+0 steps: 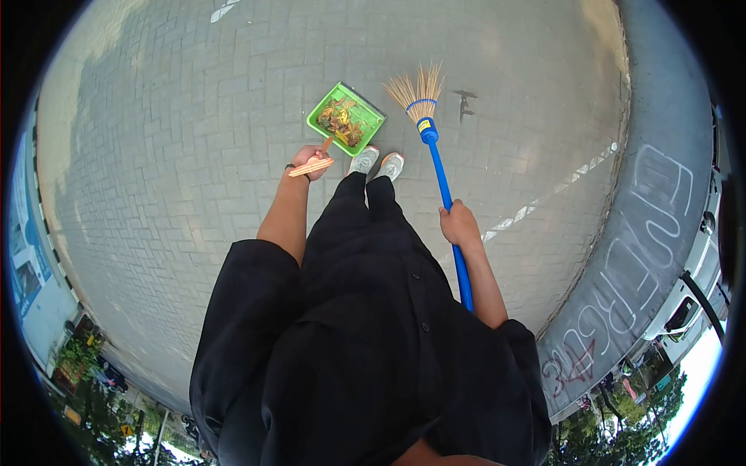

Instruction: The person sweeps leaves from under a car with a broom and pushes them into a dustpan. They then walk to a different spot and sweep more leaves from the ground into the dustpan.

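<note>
My left hand (311, 161) is closed around the orange-and-white striped handle of a green dustpan (374, 118). Inside the pan lies a heap of yellow and brown dry leaves (342, 122). On the other side, my right hand (460, 224) grips the blue shaft of a broom (442, 171). Its stiff straw bristles (418, 92) fan out ahead of me, to the right of the dustpan and apart from it. Whether the pan or the bristles touch the ground is hard to tell from above.
Grey block paving (210, 140) surrounds me, and my shoes (390, 166) stand just behind the dustpan. A dark mark (464, 103) shows beyond the broom. A broken white line (522, 212) runs along the right, before a graffiti-covered kerb wall (622, 287). Parked vehicles (688, 303) stand beyond.
</note>
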Demonstrator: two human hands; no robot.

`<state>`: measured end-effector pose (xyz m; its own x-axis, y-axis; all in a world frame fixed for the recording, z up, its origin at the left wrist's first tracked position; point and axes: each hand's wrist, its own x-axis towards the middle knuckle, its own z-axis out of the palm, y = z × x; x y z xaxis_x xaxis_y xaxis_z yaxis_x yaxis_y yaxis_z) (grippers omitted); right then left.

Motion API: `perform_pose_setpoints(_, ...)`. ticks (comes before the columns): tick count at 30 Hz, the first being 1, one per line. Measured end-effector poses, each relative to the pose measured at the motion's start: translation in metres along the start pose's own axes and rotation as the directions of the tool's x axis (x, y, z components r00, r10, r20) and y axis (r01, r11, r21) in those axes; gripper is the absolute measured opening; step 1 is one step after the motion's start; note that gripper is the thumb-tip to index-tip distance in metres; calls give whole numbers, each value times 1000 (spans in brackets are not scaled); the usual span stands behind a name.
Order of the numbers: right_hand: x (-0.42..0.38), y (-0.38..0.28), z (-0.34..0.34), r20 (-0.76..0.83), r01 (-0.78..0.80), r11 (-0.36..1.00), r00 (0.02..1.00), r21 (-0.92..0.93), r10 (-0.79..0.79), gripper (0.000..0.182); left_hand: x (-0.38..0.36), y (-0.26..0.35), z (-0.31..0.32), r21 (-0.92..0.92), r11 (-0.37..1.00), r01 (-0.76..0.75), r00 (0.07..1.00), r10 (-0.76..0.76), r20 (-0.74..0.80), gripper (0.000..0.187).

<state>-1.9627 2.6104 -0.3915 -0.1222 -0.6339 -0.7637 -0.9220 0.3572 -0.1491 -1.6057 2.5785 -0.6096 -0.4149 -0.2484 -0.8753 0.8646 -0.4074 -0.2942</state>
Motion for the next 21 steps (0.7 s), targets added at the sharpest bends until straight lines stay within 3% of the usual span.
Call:
perform_pose_setpoints(4,39,-32,0,-83,17,1000,996,-17,-18,36,-16,-14,4,-3,999,-54,996,53,-67,6)
perform_pose_setpoints(6,63,-40,12,-127,43,999,991,-13,-44,35,-14,-10,-1,-83,996,-11,998,6,-59,10)
perform_pose_setpoints(10,92,-57,44,-22,64,991,998,-117,-67,36,-8,-12,-11,-57,997,-56,998,57,4,12)
perform_pose_setpoints(15,60,-60,57,189,159,971,974,-180,-124,39,1,-6,-22,-44,996,-73,997,74,2,10)
perform_pose_setpoints(21,-13,-38,34,200,46,994,980,-97,-26,41,1,-4,-29,41,996,-84,994,87,-62,7)
